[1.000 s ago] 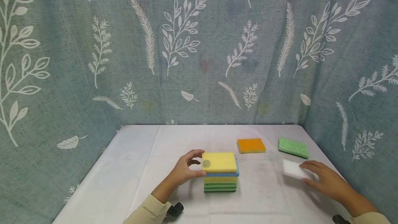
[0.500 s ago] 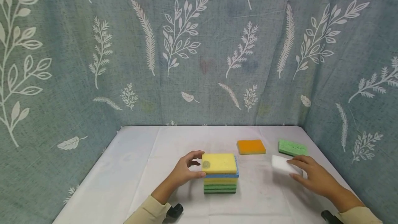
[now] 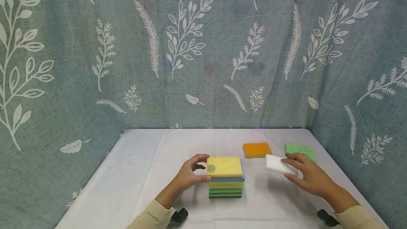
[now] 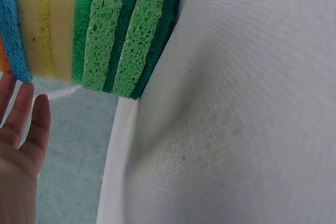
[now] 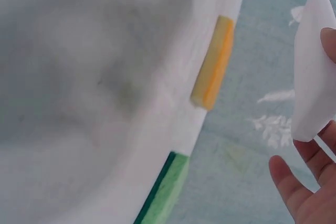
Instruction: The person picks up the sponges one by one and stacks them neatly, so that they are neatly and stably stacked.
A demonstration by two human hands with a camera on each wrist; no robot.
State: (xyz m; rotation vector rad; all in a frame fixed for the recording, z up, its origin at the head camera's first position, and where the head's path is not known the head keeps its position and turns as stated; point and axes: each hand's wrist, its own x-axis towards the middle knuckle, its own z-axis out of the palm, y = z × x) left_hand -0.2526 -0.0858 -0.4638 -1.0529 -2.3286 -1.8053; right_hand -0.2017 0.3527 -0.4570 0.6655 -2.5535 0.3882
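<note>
A stack of sponges (image 3: pixel 225 189) stands in the middle of the table, with a yellow sponge (image 3: pixel 225 167) on top and a blue one (image 4: pixel 14 30) beneath it. My left hand (image 3: pixel 187 176) holds the stack's upper left side, thumb at the front corner and index finger at the back. Lower down, the left wrist view shows cream-and-yellow and green layers. My right hand (image 3: pixel 308 176) pinches a white sponge block (image 3: pixel 276 163) by its right end, to the right of the stack. In the right wrist view, the white sponge (image 5: pixel 311 72) appears edge-on between thumb and fingers.
An orange sponge (image 3: pixel 257 150) lies behind and right of the stack. Farther right is a green sponge (image 3: pixel 299 148), partly hidden by my right hand. White cloth (image 3: pixel 143 165) covers the table, and a leaf-patterned curtain (image 3: pixel 203 52) encloses its back and sides.
My right hand has carried the white sponge leftward and slightly away from me, toward the stack. My left hand stays at the stack.
</note>
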